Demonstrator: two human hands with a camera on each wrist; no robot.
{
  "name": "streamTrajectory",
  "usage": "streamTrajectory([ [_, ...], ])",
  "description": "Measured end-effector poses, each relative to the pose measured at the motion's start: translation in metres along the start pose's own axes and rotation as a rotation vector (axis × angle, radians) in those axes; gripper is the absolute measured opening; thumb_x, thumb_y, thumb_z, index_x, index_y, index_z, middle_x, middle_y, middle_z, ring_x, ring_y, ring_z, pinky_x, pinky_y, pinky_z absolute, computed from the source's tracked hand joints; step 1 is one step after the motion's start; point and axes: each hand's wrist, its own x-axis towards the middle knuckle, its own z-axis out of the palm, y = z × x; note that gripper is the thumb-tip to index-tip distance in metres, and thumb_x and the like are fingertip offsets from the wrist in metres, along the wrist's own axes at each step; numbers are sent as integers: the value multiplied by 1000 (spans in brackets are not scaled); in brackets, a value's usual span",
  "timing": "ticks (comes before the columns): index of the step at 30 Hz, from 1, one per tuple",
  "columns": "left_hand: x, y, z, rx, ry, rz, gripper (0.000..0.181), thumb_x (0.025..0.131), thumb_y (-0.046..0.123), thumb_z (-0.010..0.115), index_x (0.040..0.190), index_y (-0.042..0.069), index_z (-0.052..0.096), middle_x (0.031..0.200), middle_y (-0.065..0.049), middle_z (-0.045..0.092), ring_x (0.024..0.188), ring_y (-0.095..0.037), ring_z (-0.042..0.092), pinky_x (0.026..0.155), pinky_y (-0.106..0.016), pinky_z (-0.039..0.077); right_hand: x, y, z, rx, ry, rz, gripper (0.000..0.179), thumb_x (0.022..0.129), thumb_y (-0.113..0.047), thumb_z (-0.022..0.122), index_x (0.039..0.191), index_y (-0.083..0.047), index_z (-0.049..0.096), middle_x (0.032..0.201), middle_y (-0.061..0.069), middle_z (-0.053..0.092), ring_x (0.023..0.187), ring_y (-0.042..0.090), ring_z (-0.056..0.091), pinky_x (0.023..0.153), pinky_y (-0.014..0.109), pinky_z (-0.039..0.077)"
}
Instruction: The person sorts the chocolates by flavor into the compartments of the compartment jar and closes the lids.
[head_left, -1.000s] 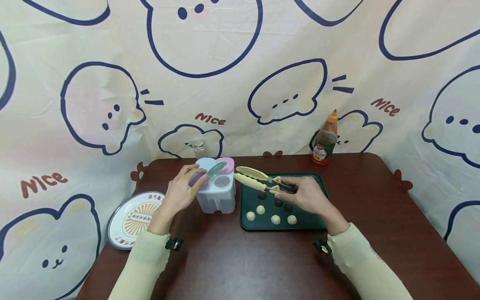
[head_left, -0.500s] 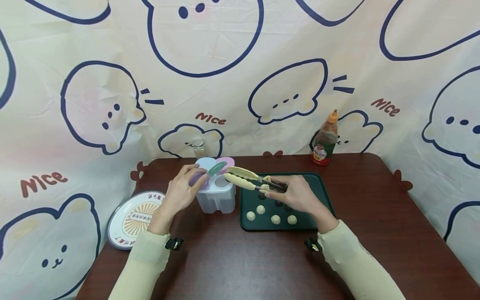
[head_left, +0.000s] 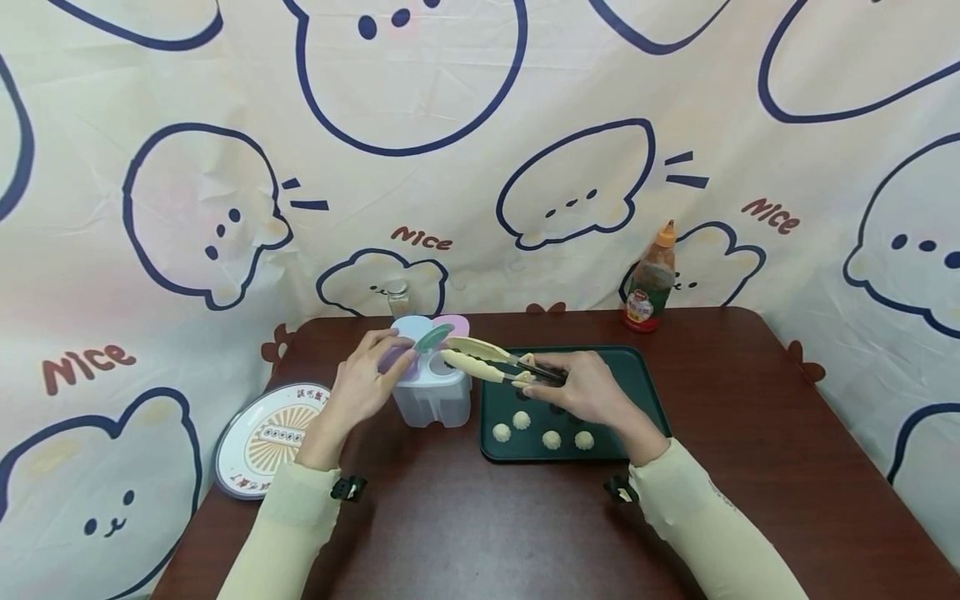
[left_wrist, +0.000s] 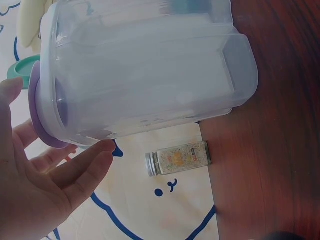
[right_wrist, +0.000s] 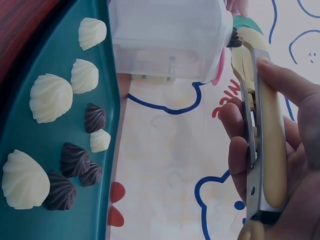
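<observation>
My left hand (head_left: 363, 375) rests at a clear container (head_left: 435, 398) with a white top and several coloured lids. Its thumb touches the raised green lid (head_left: 433, 337); its other fingers lie loosely extended by the purple lid (left_wrist: 36, 107). My right hand (head_left: 588, 387) grips cream-tipped tongs (right_wrist: 272, 140). A small dark brown ridged swirl (right_wrist: 233, 38) shows at the tongs' tips, which overlap the container's uncovered round opening (head_left: 438, 363). On the green tray (head_left: 637, 383) sit several white swirls (head_left: 551, 439) and dark swirls (right_wrist: 75, 160), the dark ones mostly hidden in the head view.
Behind the container stands a seasoning jar (left_wrist: 182, 157) with a metal cap. An orange-capped sauce bottle (head_left: 649, 287) is at the table's back right. A round printed plate (head_left: 262, 446) lies at the left edge. Patterned cloth (head_left: 465, 192) hangs behind the brown table (head_left: 480, 533).
My right hand has moved left with the tongs, bringing their tips from the container's right edge to over its opening. My left hand and the green lid have stayed in place.
</observation>
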Motion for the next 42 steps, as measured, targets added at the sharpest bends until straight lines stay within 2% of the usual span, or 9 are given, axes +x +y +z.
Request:
streamTrajectory([
  [13, 1, 0, 1, 3, 0, 0, 61, 98, 66, 38, 137, 23, 56, 156, -10, 39, 142, -40, 40, 112, -74, 23, 3, -4, 3, 2, -20, 3, 50, 84, -44, 78, 128, -24, 68, 61, -8, 58, 49, 7, 50, 48, 24, 34],
  [19, 1, 1, 1, 6, -4, -4, 63, 97, 68, 38, 137, 23, 56, 157, -9, 38, 142, -40, 39, 113, -73, 22, 1, -1, -2, 1, -7, 3, 50, 83, -43, 79, 128, -23, 69, 62, -9, 58, 50, 8, 48, 47, 24, 34],
  [23, 1, 1, 0, 8, -4, -9, 64, 97, 68, 38, 138, 23, 56, 157, -9, 38, 142, -40, 39, 113, -73, 22, -2, 3, -9, -14, -4, 43, 56, 83, -45, 79, 132, -20, 67, 60, -7, 57, 52, 11, 46, 48, 25, 32],
  [30, 1, 1, 0, 5, -2, -10, 62, 97, 67, 39, 138, 23, 56, 156, -10, 38, 142, -40, 39, 113, -73, 22, -7, 18, -19, -27, -13, 129, 62, 83, -49, 77, 135, -17, 64, 66, -3, 57, 64, 16, 47, 54, 27, 34],
  [32, 1, 1, 0, 0, -2, -12, 62, 97, 68, 39, 137, 23, 56, 156, -10, 38, 142, -40, 39, 113, -74, 21, -9, 23, -22, -39, -7, 138, 62, 83, -49, 77, 135, -18, 64, 70, -1, 61, 66, 17, 47, 55, 28, 34],
  [36, 1, 1, 1, -4, 0, -8, 61, 97, 66, 40, 137, 22, 57, 156, -10, 40, 142, -40, 40, 112, -74, 22, -14, 33, -28, -48, 9, 162, 63, 82, -50, 78, 134, -17, 64, 101, 5, 75, 76, 18, 52, 60, 29, 37],
  [39, 1, 1, 1, -4, 8, 0, 59, 99, 64, 40, 136, 22, 58, 155, -9, 41, 142, -40, 41, 112, -74, 24, -17, 40, -32, -41, 13, 187, 66, 82, -52, 77, 135, -15, 64, 123, 10, 72, 86, 20, 55, 65, 31, 39],
  [42, 2, 1, 1, -5, 14, 3, 57, 99, 63, 41, 135, 22, 58, 155, -9, 41, 142, -39, 41, 112, -74, 24, -20, 48, -36, -50, 12, 209, 69, 82, -55, 76, 136, -14, 63, 127, 12, 70, 90, 22, 57, 67, 31, 41],
])
